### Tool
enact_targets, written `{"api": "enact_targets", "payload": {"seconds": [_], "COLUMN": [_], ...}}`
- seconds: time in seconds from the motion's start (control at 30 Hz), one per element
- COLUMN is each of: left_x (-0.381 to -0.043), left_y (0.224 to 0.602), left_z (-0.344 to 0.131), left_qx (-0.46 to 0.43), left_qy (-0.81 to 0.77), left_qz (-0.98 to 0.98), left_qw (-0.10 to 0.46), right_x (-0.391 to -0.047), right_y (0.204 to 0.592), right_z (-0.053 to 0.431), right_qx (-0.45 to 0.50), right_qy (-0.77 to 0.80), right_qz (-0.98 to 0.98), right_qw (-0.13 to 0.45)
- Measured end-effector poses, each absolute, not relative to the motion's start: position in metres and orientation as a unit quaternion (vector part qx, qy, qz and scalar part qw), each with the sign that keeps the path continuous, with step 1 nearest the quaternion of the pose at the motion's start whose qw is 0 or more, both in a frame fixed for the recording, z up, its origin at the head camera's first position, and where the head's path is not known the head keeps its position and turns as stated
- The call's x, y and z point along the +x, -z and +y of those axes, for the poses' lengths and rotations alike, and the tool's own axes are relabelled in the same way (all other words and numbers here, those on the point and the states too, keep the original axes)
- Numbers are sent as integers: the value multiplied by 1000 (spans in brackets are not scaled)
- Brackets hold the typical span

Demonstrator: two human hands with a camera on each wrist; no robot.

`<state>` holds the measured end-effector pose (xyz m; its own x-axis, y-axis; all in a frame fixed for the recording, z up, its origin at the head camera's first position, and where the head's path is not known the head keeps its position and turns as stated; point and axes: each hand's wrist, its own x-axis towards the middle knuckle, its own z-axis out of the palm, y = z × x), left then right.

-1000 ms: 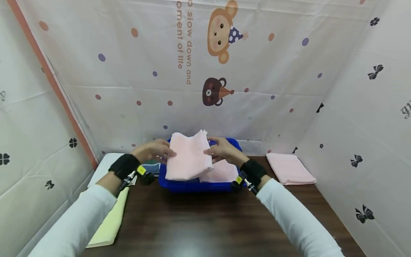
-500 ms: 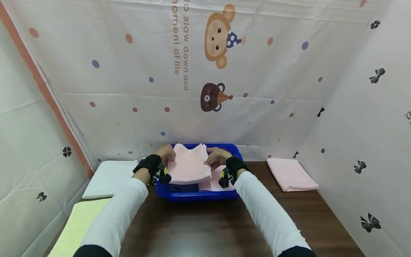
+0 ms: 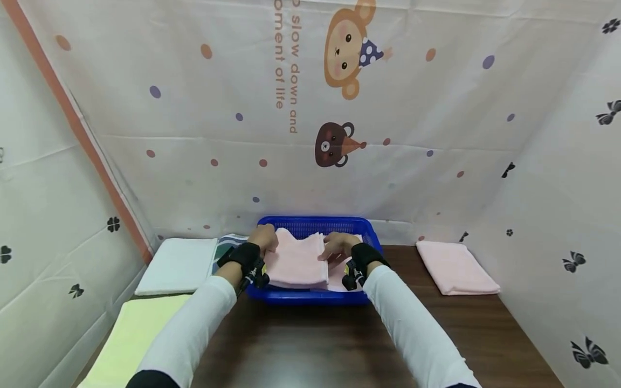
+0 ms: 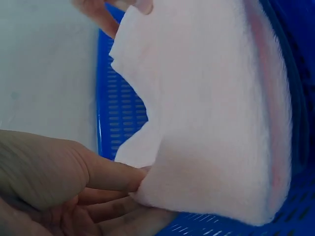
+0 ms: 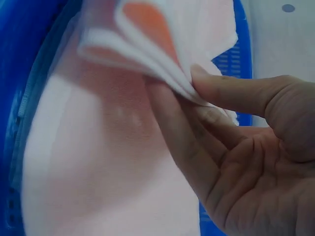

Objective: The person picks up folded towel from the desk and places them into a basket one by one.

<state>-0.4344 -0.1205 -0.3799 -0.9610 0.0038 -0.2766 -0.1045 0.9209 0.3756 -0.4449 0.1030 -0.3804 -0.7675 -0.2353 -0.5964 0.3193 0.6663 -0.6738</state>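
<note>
A folded pink towel lies low in the left half of a blue plastic basket, between my two hands. My left hand pinches its left edge, thumb on top and fingers beneath, as the left wrist view shows. Opposite, my right hand pinches the layered right edge between thumb and fingers. Under that hand, in the basket's right half, is another pink towel. Dark blue cloth shows along the basket's near side, below the held towel.
Left of the basket lie a white folded towel, a striped blue-green cloth and a yellow towel. A pink folded towel is on the dark wooden table at right. Printed curtain walls enclose the back and sides.
Both hands have lowered the pink towel from above the basket into its left half. The head view has shifted slightly.
</note>
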Motion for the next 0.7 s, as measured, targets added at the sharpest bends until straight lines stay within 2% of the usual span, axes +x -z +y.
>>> {"api": "enact_targets", "payload": {"seconds": [0.33, 0.53, 0.7], "left_x": [-424, -417, -408], "left_y": [383, 389, 392], "left_z": [-121, -126, -143], "left_qx": [-32, -28, -13], "left_qy": [-177, -160, -220], "left_qz": [977, 985, 975], "left_qw": [114, 58, -8], "right_x": [-440, -435, -423], "right_y": [384, 371, 352], "right_z": [100, 105, 135], "right_qx": [29, 26, 21], "right_qy": [402, 394, 365], "right_qz": [855, 860, 881], "right_qw": [327, 323, 302]}}
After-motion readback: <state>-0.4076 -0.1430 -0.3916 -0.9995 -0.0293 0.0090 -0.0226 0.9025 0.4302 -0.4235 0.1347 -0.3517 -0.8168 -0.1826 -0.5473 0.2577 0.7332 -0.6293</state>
